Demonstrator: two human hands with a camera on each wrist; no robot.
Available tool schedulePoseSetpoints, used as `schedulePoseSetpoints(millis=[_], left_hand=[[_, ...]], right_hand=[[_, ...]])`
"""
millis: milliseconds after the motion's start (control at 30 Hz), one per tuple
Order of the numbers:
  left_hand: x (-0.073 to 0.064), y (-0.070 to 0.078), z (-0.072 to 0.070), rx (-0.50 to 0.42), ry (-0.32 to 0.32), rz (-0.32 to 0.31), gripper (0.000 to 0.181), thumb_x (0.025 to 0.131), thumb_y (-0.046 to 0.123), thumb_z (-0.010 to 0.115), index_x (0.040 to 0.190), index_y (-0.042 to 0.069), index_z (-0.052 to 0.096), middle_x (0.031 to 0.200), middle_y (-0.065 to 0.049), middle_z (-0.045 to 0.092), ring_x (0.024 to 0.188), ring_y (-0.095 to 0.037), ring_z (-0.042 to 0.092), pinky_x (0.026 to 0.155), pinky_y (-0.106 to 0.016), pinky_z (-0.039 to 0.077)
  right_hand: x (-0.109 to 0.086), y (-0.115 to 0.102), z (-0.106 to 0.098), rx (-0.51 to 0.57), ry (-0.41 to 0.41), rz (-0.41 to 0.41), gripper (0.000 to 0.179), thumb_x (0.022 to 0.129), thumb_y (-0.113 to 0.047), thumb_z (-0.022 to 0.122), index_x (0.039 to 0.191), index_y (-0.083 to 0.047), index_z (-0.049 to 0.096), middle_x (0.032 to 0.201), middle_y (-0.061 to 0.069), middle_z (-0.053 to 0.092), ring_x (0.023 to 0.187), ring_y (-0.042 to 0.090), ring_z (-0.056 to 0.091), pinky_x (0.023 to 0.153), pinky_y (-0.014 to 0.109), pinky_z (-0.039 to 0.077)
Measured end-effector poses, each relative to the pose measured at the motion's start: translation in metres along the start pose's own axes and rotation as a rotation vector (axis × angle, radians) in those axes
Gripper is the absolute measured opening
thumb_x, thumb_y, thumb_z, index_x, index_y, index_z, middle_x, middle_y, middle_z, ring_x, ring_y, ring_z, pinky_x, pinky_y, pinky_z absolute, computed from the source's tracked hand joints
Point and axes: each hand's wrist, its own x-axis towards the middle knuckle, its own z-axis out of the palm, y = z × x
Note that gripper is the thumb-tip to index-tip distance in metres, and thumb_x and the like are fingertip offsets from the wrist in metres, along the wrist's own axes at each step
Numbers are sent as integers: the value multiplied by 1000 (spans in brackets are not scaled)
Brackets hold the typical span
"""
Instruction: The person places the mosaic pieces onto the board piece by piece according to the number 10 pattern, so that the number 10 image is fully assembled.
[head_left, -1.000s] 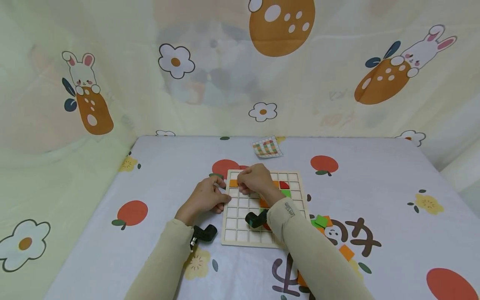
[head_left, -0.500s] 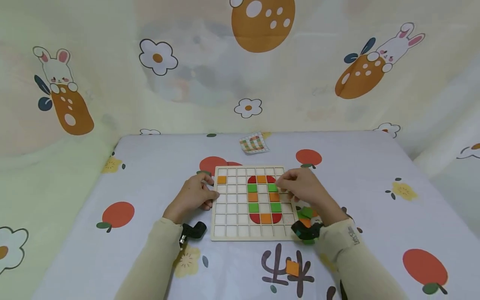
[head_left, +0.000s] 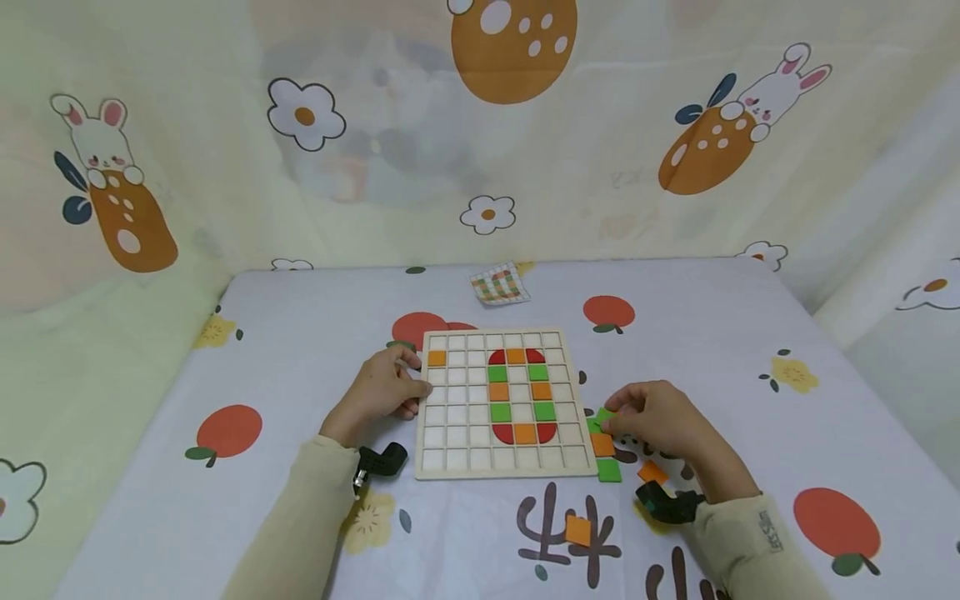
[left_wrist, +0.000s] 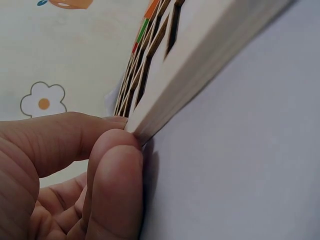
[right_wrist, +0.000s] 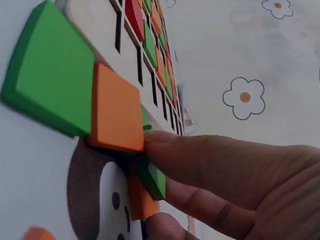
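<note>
Head view shows a wooden board (head_left: 457,437) lying on a desk (head_left: 712,317) between a person's left hand (head_left: 378,385) and right hand (head_left: 663,417), the two set well apart. The left hand touches the board's left edge with thumb and finger, apparently to keep it from sliding, while the right hand, just beyond the opposite edge, pinches a green tile (right_wrist: 156,180), tilted in its grip. Loose tiles (head_left: 602,445) lie beside that edge, likely for easy reach, and a printed card (head_left: 500,285) lies past the far edge, perhaps for ready viewing.
</note>
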Motion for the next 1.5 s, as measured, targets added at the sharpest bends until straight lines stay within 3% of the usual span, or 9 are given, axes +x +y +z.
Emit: schedulePoseSetpoints(millis=[200, 500, 767, 900, 1200, 1500], left_hand=[[0, -3, 0, 6, 11, -2, 38, 91, 6, 79, 121, 2, 55, 81, -12, 64, 55, -15, 63, 54, -27, 59], [0, -2, 1, 10, 18, 11, 39, 91, 6, 79, 121, 2, 55, 78, -12, 65, 54, -15, 62, 54, -27, 59], [2, -6, 0, 2, 12, 8, 39, 91, 6, 80, 121, 2, 55, 77, -11, 65, 54, -15, 63, 54, -27, 60], [1, -5, -1, -10, 10, 5, 39, 90, 5, 80, 121, 2, 55, 79, -11, 65, 55, -16, 63, 55, -27, 60], [0, -2, 1, 5, 13, 24, 37, 91, 6, 79, 120, 2, 56, 76, -11, 64, 53, -15, 63, 53, -28, 59], [0, -3, 0, 8, 23, 24, 37, 91, 6, 79, 121, 2, 57, 77, -12, 64, 53, -15, 63, 54, -28, 60]], right_hand=[[-1, 6, 3, 48, 18, -42, 30, 91, -26, 80, 110, -4, 73, 88, 5, 66, 81, 23, 57, 64, 33, 49], [3, 16, -1, 304, 41, 38, 29, 94, -27, 78, 108, -2, 72, 82, 5, 69, 69, 20, 59, 57, 31, 53], [11, 26, 2, 493, 69, -30, 41, 100, -11, 67, 136, 8, 59, 95, 5, 71, 77, 15, 73, 72, 29, 64], [12, 26, 2, 515, 62, -59, 44, 102, -11, 65, 141, 8, 55, 96, 5, 73, 79, 15, 75, 74, 29, 64], [12, 19, -2, 530, 45, -48, 40, 103, -17, 66, 133, 9, 58, 102, 3, 74, 81, 16, 76, 75, 29, 64], [27, -19, 7, 554, -28, 13, 37, 102, -22, 68, 126, 5, 61, 97, 8, 75, 81, 18, 76, 75, 29, 64]])
